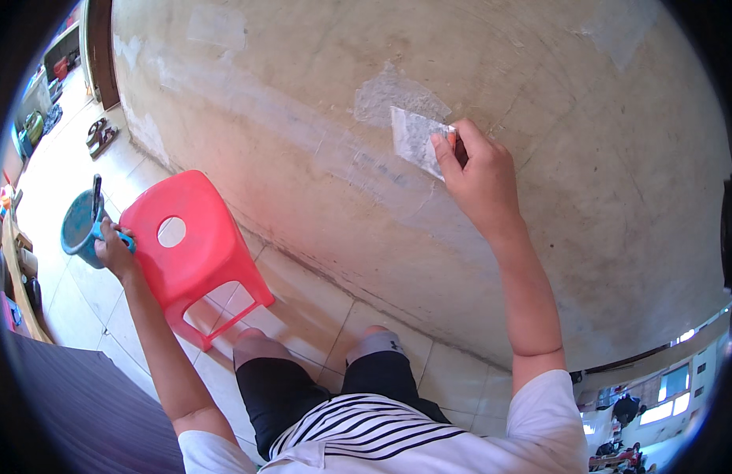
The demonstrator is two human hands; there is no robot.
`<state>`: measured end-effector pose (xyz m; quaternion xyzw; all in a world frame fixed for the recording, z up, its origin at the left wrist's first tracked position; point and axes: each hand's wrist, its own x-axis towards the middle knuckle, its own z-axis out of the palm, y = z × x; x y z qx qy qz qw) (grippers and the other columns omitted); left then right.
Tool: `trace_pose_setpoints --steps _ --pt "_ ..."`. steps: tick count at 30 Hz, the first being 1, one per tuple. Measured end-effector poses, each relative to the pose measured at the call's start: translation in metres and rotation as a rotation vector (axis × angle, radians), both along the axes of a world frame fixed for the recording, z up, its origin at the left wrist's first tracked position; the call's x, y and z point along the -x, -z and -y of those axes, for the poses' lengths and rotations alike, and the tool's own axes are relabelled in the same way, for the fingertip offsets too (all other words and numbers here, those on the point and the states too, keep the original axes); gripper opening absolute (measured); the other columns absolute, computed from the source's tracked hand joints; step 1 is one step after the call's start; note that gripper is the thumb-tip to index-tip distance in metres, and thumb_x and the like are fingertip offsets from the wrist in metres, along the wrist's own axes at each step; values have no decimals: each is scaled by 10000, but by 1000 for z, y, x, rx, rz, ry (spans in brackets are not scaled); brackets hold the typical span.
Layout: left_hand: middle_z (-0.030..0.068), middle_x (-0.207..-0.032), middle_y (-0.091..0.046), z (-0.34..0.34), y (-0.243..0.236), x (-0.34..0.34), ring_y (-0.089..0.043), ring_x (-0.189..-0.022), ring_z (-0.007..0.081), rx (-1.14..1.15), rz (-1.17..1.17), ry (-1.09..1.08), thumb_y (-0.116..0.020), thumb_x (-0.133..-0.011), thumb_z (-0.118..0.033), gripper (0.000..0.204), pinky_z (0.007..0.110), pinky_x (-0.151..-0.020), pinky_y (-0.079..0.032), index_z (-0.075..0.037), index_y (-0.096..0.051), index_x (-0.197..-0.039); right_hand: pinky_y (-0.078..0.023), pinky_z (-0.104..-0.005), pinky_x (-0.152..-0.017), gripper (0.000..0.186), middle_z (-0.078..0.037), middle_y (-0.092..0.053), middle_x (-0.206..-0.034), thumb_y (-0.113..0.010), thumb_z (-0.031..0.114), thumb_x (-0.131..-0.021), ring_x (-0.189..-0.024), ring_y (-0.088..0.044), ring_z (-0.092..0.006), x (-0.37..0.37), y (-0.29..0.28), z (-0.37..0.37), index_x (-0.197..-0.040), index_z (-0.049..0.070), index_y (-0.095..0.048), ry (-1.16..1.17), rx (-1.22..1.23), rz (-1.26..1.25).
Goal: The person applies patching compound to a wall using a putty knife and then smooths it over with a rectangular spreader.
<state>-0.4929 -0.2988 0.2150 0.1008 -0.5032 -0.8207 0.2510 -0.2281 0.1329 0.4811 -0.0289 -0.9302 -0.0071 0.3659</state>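
Observation:
My right hand (pixel 480 178) is closed round the handle of a putty knife (pixel 417 138) with a wide blade, streaked pale with filler. The blade lies at or very near the wall (pixel 302 87), just below a rough whitish patch (pixel 393 95); I cannot tell whether it touches. Off to the left, my left hand (pixel 115 249) grips a teal plastic dipper (pixel 83 229) by its handle. A dark-handled tool (pixel 96 193) stands up out of the dipper. What lies deeper inside the dipper is hard to make out.
A red plastic stool (pixel 180 237) with a round hole in its seat stands between the dipper and the wall. Sandals (pixel 101 136) lie on the tiled floor (pixel 65 300) near a doorway. A dark striped cloth surface (pixel 73 395) fills the lower left.

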Motion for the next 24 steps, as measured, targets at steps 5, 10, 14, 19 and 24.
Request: trace_pose_setpoints --steps 5,10,14,19,24 --pt "18 -581 -529 1 -1 -10 -515 -474 98 247 28 -21 -556 -959 -290 292 233 -430 -382 -70 -523 -771 -417 -359 -514 322 -146 -544 -614 -644 250 -943 -514 -503 -271 -23 -46 -14 -807 -10 -512 285 -214 -40" --pt "27 -586 -547 6 6 -3 -535 -478 101 194 20 -85 -588 -946 -284 282 240 -421 -404 -56 -531 -791 -474 -454 -591 249 -186 -640 -724 -596 257 -944 -677 -644 -367 -20 -83 11 -860 22 -590 214 -12 223" --pt "44 -590 -581 -9 5 4 -523 -442 104 291 56 -61 -600 -944 -283 277 245 -404 -402 -56 -547 -795 -465 -422 -591 251 -156 -652 -759 -594 254 -953 -652 -612 -345 21 -44 7 -862 20 -600 -3 -378 269" --pt "40 -591 -588 0 10 12 -535 -455 103 307 86 -62 -597 -939 -311 294 241 -431 -412 -65 -553 -784 -482 -444 -640 262 -194 -660 -820 -597 293 -934 -739 -646 -371 53 -73 -16 -939 35 -641 242 -752 206" --pt "41 -600 -604 0 9 7 -554 -476 103 348 127 -86 -599 -931 -329 310 250 -455 -428 -63 -558 -777 -513 -463 -702 253 -178 -681 -843 -568 292 -939 -803 -657 -380 51 -132 20 -958 57 -660 72 -531 298"
